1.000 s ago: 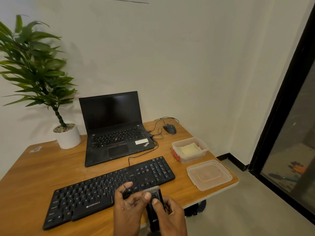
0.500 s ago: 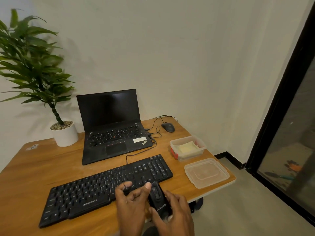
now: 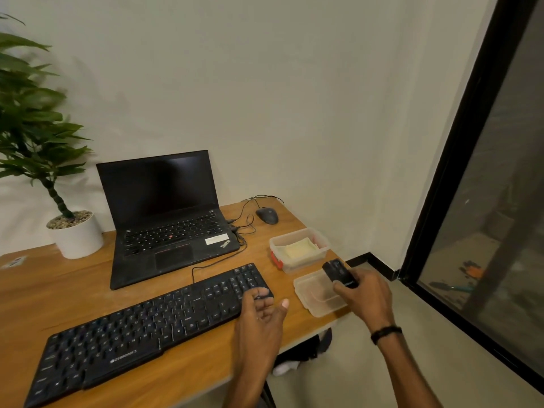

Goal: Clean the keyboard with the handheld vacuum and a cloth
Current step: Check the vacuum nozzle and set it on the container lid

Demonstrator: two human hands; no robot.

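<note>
A: Where was the vacuum (image 3: 338,273) at this mark?
B: In the right hand (image 3: 365,294), fingers and thumb wrapped round its near end. The far end stuck out bare above the clear lid (image 3: 316,301) at the table's (image 3: 64,293) right edge, just near of the plastic box (image 3: 321,248).
A: Other hand?
B: The left hand (image 3: 260,318) was loose, fingers part curled, holding nothing. Its fingertips (image 3: 262,292) lay over the right end of the keyboard (image 3: 147,325). Touching or just above, I could not tell.
A: Keyboard position?
B: Flat on the table, slanting from near left to far right, with the laptop (image 3: 164,231) behind it.
A: How did the vacuum look to handle?
B: Small, black, hard-shelled. One hand held it with no sign of strain, so I judged it light and stiff. The casing was smooth, likely a bit slippery. A full wrap round the body looked the right hold. Which end was the mouth I could not make out.
A: Cloth (image 3: 297,249)?
B: A pale folded piece inside the box, to the far right of the keyboard, untouched. I judged it soft and limp; a pinch at a folded edge should lift it.
A: Keyboard itself?
B: Stiff, light plastic, likely to slide when rubbed. It probably wanted steadying at one end.
</note>
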